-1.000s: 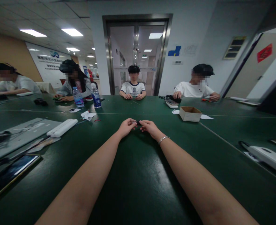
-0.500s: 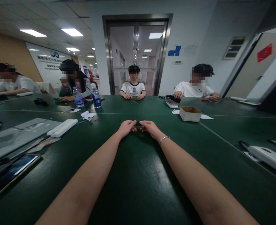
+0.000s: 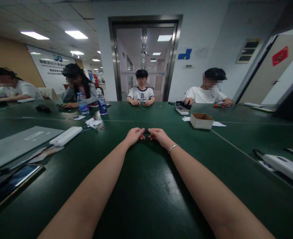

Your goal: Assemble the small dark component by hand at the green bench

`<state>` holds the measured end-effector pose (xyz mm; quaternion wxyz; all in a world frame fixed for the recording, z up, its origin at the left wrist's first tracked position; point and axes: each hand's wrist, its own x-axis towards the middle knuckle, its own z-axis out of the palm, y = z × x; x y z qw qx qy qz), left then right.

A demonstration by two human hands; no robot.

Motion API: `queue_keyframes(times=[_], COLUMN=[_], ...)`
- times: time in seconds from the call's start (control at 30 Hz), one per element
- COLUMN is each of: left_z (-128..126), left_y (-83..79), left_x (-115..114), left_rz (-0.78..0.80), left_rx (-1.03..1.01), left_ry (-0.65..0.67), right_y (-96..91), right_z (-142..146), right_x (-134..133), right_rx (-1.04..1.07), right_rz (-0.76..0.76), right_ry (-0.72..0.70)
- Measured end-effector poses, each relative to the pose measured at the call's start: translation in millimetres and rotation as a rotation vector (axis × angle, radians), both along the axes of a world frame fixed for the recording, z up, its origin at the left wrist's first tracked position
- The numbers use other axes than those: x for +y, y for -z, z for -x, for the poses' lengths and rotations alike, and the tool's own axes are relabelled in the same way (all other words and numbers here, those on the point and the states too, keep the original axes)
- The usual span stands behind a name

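Observation:
Both my arms reach out over the dark green table (image 3: 146, 189). My left hand (image 3: 135, 135) is closed, its thumb and fingers pinching the left end of a small black object (image 3: 146, 131). The right end of that piece is pinched by my right hand (image 3: 159, 136), which wears a silver bracelet (image 3: 173, 148) at the wrist. The fingertips cover most of the black object, and its kind cannot be made out.
On the left lie a flat grey panel (image 3: 24, 141), a white power strip (image 3: 66, 135) and a phone (image 3: 14, 187). Two bottles (image 3: 102, 103) and paper scraps (image 3: 93, 122) are further off. An open box (image 3: 202, 121) and another power strip (image 3: 285, 168) are rightward. Several people sit around.
My hands and the black object have stayed in place. At the far left, a dark item by the edge and thin lines across the grey panel no longer show.

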<state>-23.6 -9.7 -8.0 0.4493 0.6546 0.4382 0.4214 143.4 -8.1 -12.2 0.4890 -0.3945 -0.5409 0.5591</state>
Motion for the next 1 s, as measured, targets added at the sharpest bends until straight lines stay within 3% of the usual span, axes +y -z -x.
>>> queue_keyframes(times=[0.27,0.7,1.0], left_z=[1,0,2], left_y=[-0.2,-5.5,-0.4], left_x=[2,-9,0], left_rz=[0.048,-0.027,0.003], left_rx=[0.025,-0.059,0.019], left_ry=[0.041,0.024,0.023], right_y=[0.1,-1.6,-0.6], right_z=[-1,-1,-1], right_x=[0,-2,-2], right_rx=[-0.004,-0.006,0.018], right_rz=[-0.026,-0.015,-0.01], right_ry=[-0.01,-0.016,-0.022])
